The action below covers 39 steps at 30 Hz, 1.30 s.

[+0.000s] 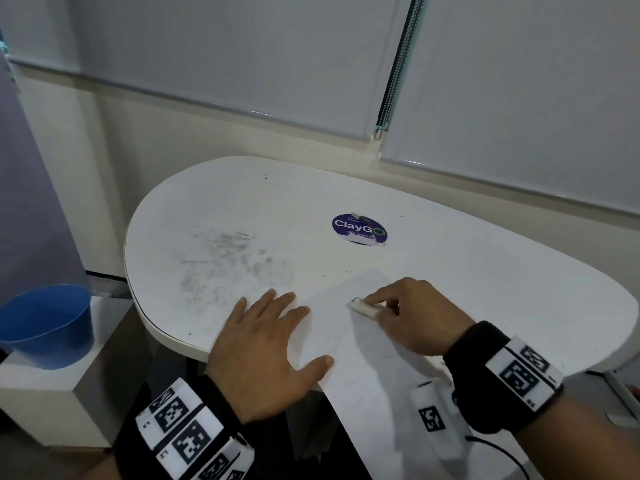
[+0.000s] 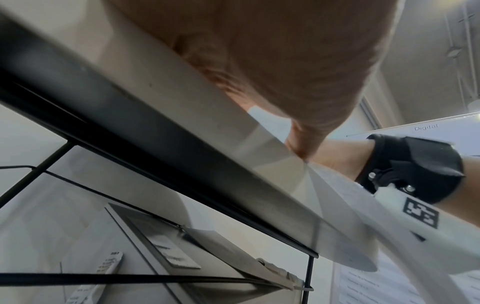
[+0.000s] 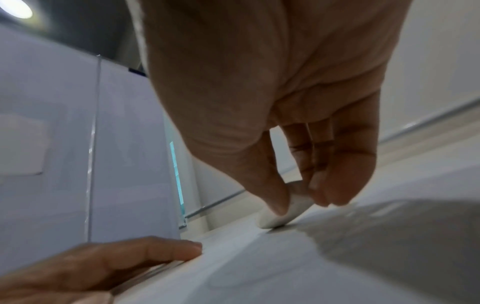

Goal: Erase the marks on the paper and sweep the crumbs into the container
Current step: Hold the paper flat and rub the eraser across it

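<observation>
A white sheet of paper (image 1: 349,344) lies on the white table (image 1: 450,258) and hangs over its near edge. My left hand (image 1: 266,337) lies flat with spread fingers on the paper's left edge and the table beside it. My right hand (image 1: 412,313) pinches a white eraser (image 1: 362,307) between thumb and fingers, its tip pressed on the paper. In the right wrist view the eraser (image 3: 283,211) touches the paper (image 3: 285,263), and my left hand (image 3: 103,265) rests at the sheet's edge. A blue container (image 1: 46,323) stands on a low white block left of the table.
Grey smudges (image 1: 228,265) mark the table's left part. A purple round sticker (image 1: 359,229) sits at the middle back. Window blinds and a wall close off the far side. Below the table edge, the left wrist view shows a black frame bar (image 2: 145,131).
</observation>
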Motion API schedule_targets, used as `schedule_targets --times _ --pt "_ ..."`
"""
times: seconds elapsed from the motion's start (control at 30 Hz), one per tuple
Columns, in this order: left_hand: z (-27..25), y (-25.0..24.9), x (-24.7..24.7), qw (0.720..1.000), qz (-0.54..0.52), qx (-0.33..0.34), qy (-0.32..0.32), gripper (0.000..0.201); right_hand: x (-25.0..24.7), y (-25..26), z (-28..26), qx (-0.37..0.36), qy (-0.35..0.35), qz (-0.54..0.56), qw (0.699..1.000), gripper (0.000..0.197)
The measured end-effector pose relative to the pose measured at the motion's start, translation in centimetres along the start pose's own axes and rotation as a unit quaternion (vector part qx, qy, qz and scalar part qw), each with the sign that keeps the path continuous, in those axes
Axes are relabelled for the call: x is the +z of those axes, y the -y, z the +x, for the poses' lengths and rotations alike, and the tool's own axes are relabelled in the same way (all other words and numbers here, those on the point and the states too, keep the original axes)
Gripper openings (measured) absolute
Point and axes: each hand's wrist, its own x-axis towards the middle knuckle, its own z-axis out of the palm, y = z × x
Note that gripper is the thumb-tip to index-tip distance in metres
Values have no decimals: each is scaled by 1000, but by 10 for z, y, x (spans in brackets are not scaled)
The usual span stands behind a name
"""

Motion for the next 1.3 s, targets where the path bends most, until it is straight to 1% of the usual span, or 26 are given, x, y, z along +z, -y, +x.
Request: schedule_targets --times 0.1,0.13,0.17,0.23,0.27,0.3,0.33,0.37,0.43,0.47,0.5,0.57,0.6,0.63,0.67,0.7,0.77,0.8,0.83,0.87,0.93,1.0,1.07,1.13,1.2,1.3 --pt "0 0 -2 1000 14 -3 9 96 1 6 -2 0 -5 -10 1000 34" --pt "0 1 -2 1000 21 -5 13 99 3 12 -5 -11 -2 -9 1000 33" --pt "-1 0 -3 1000 23 -8 14 101 6 20 -11 -34 9 -1 999 31" --pt "0 0 -3 999 26 -13 25 104 12 37 -25 -95 39 24 994 20" --pt "0 1 -4 999 31 -15 33 106 12 42 -28 -114 51 27 992 19" --pt "0 1 -4 999 36 -17 37 107 11 42 -27 -115 55 25 992 24" --pt "0 1 -4 998 41 -18 37 108 9 38 -20 -98 49 17 994 31" --pt "0 1 -4 998 46 -18 36 108 7 31 -12 -61 35 5 998 36" --pt "0 2 -3 998 49 -20 39 108 3 22 1 6 -6 -10 1000 38" --pt "0 2 -3 998 47 -22 40 108 4 23 1 6 -17 -12 1000 36" --pt "0 2 -3 998 47 -22 41 107 8 28 -2 -18 -10 -14 1000 31" --pt "0 1 -4 998 45 -25 42 107 13 46 -19 -104 38 2 994 19" --pt "1 1 -4 998 44 -25 45 107 13 51 -26 -131 59 14 990 20" --pt "1 1 -4 998 43 -25 49 107 9 51 -25 -133 73 16 988 23" --pt "1 2 -4 997 44 -24 51 107 4 48 -18 -110 71 6 991 29" --pt "1 3 -4 997 46 -23 53 107 2 39 -9 -71 54 -3 996 34" --pt "1 3 -3 997 46 -26 51 106 1 27 5 -5 10 -13 1000 34" --pt "0 2 -3 997 44 -27 49 106 2 27 4 0 -1 -19 1000 31" --pt "1 1 -4 998 41 -30 49 106 7 31 0 -14 4 -22 1000 26" --pt "1 1 -5 998 37 -33 50 109 12 38 -7 -48 17 -21 998 20" --pt "2 1 -6 997 35 -38 51 115 13 48 -20 -107 50 -6 993 18" --pt "2 3 -7 997 39 -36 52 119 3 44 -12 -90 49 -8 995 24" --pt "1 4 -6 997 44 -33 54 119 -4 31 -1 -45 22 -17 999 28" --pt "2 4 -5 997 46 -32 54 118 -3 20 6 -26 4 -20 999 28" --pt "1 4 -5 997 47 -28 55 114 0 17 5 -20 5 -23 1000 31" --pt "0 5 -3 998 50 -18 38 101 2 15 10 0 3 -21 1000 36"
